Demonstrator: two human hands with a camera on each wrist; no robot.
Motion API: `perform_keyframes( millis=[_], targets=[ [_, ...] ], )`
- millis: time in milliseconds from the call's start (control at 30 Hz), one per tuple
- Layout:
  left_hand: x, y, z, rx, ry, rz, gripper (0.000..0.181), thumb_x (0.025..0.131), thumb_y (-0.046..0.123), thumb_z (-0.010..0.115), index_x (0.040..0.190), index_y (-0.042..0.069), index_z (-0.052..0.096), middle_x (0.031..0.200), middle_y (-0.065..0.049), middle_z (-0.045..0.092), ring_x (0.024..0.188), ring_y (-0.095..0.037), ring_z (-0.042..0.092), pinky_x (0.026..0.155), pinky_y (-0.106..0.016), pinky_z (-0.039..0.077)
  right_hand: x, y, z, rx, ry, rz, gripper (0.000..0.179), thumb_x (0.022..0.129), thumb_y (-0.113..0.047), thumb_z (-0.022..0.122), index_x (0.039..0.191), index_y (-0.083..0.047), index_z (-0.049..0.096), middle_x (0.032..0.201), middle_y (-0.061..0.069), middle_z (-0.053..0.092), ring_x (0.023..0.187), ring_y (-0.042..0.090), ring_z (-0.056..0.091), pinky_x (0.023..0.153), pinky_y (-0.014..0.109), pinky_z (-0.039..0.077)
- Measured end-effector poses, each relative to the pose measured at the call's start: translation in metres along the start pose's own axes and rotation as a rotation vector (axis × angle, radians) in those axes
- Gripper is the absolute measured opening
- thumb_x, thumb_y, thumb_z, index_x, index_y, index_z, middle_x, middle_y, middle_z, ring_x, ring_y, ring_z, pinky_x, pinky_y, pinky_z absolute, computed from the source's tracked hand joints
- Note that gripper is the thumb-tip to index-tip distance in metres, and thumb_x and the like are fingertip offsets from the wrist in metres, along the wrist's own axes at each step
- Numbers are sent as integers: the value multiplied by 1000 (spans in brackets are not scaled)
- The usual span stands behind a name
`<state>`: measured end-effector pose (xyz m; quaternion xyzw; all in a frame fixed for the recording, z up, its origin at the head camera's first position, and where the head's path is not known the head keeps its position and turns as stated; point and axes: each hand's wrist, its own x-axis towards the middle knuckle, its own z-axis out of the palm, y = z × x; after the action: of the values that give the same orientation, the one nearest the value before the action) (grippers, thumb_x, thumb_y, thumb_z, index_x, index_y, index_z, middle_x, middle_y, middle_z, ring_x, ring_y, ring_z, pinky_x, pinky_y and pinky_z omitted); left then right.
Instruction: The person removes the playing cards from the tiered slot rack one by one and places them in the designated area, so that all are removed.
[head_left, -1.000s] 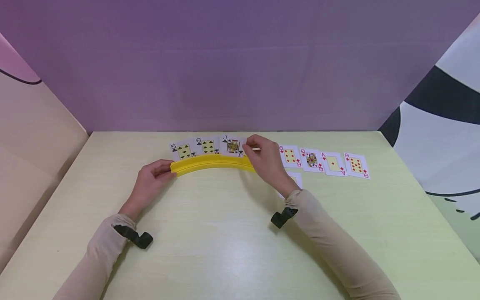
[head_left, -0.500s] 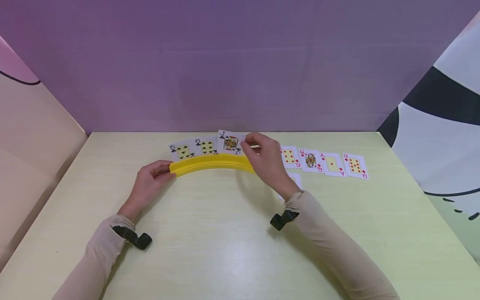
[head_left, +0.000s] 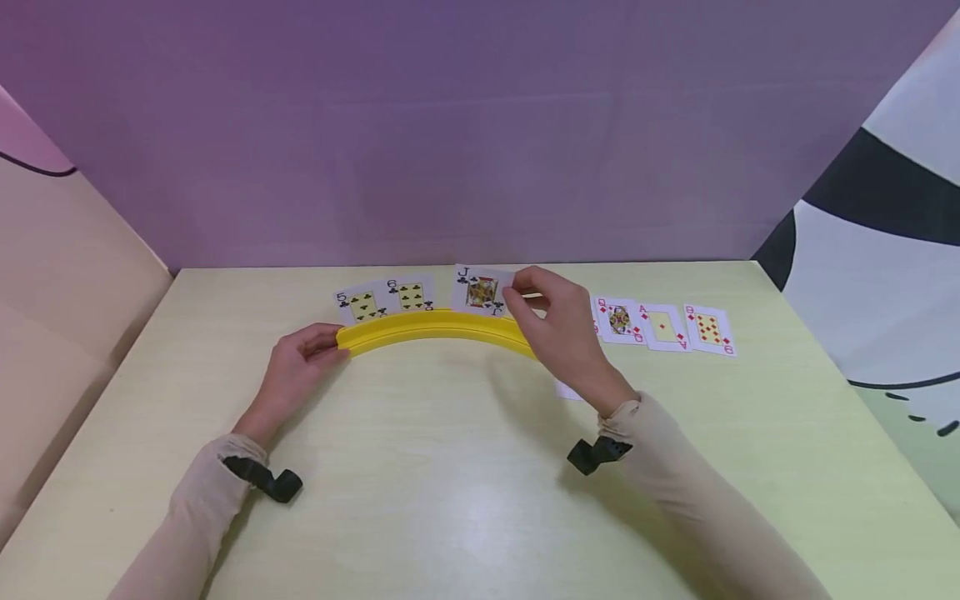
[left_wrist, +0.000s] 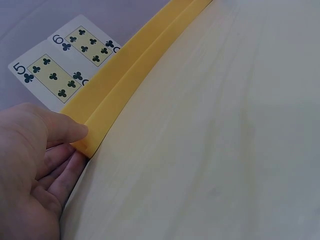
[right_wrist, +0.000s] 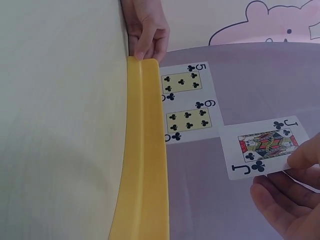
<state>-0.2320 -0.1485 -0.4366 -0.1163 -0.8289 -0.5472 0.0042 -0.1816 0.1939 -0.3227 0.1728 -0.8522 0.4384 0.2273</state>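
A curved yellow card holder (head_left: 435,326) lies across the table. My left hand (head_left: 296,371) pinches its left end between thumb and fingers. Two cards stand upright in the holder near that end, the five of clubs (left_wrist: 52,77) and the six of clubs (left_wrist: 87,44). Above the holder, right of the six, my right hand (head_left: 558,333) pinches the jack of clubs (head_left: 482,292) by its right edge. In the right wrist view, the jack (right_wrist: 265,146) is clear of the yellow groove. The holder's right end is hidden behind my right hand.
To the right, a row of face-up diamond cards lies on the table: a queen (head_left: 619,321), an ace (head_left: 663,327) and a nine (head_left: 709,330). Another card (head_left: 567,391) is mostly covered by my right forearm. A purple backdrop (head_left: 480,150) rises behind the table.
My right hand has lifted the jack of clubs out of line with the other two cards, then carried it right, widening the gap to the six. My left hand stays on the holder's end.
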Motion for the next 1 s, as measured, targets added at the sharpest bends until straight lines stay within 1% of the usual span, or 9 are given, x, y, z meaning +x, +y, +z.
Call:
perform_keyframes(
  millis=[200,267,367,500,567,700,800,1000],
  targets=[
    [-2,0,-2,7,7,1,34,91,1,70,124,-2,64,119,-20,69,100,-16,67,83,-13,54,-10,8,-11,-34,-9,5,11,96,-7,65,101,0,70,99,9,71,92,21,67,82,36,61],
    [-2,0,-2,10,9,-1,34,91,1,70,125,-3,64,119,-20,69,100,-18,68,83,-13,54,-13,10,-14,-41,-12,7,10,96,-7,65,100,0,70,99,9,72,92,21,68,81,36,61],
    [-2,-1,-2,11,7,-7,35,92,2,71,126,-2,64,119,-20,69,104,-24,67,84,-13,54,-17,14,-20,-50,-14,16,9,95,-7,66,100,0,70,99,8,71,92,20,68,81,35,61],
    [-2,0,-2,-3,-4,-15,36,92,5,71,127,-1,63,121,-19,68,108,-30,66,85,-12,53,-24,19,-26,-51,-12,31,9,94,-4,66,99,1,70,98,10,72,91,21,69,80,34,61],
    [-1,0,-1,-13,-10,-15,36,92,5,71,127,-1,63,121,-20,68,108,-31,66,86,-13,53,-28,22,-30,-52,-11,39,9,94,-4,67,100,2,70,99,10,72,90,21,69,80,32,61],
    [-1,1,-1,-17,-12,-9,36,92,5,71,127,-2,63,121,-21,68,108,-32,66,85,-13,53,-32,26,-37,-79,-12,47,10,94,-5,67,102,0,71,102,10,72,90,20,69,80,20,58],
    [-1,1,-1,-16,-9,-10,36,92,5,71,127,-1,63,121,-21,67,108,-31,66,86,-13,53,-32,28,-42,-100,-4,38,9,94,-6,67,101,-1,71,100,9,73,89,20,69,78,13,56],
    [1,-2,-2,-13,-3,-14,36,92,4,71,127,-1,63,121,-20,68,108,-30,66,85,-14,54,-35,37,-54,-150,28,36,10,93,-5,68,102,-1,72,98,10,74,85,21,70,75,9,53]
  ],
)
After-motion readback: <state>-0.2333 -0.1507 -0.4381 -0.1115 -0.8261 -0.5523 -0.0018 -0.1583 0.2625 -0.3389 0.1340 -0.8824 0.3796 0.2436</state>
